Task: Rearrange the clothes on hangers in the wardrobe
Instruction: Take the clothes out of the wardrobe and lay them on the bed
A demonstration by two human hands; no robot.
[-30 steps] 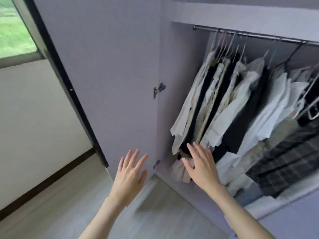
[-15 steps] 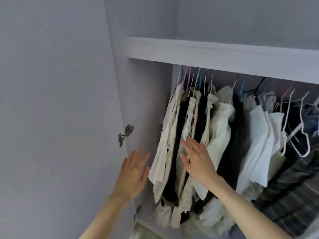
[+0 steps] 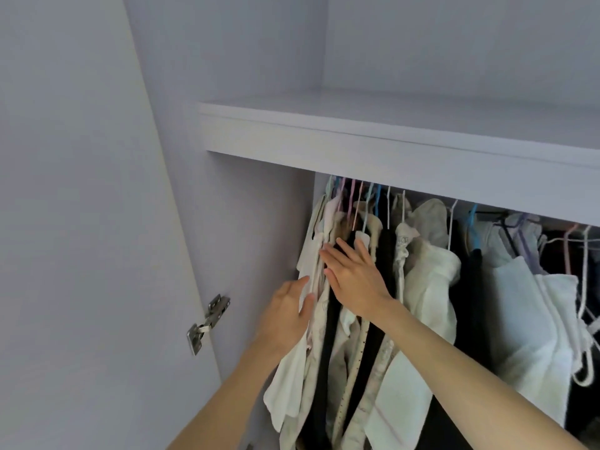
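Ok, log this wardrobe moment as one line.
phase: parting clothes | left hand: touching white shirt | right hand: fingers straight, pressed among hanging garments | hangers: under shelf

Tight row of white, cream and black fabric garments [image 3: 425, 287] on thin wire hangers in pastel blue, pink and white [image 3: 367, 203], hooks up under lavender wardrobe shelf [image 3: 389, 144]. Packed at left end, looser rightward; one bare white hanger [image 3: 584, 323] far right.
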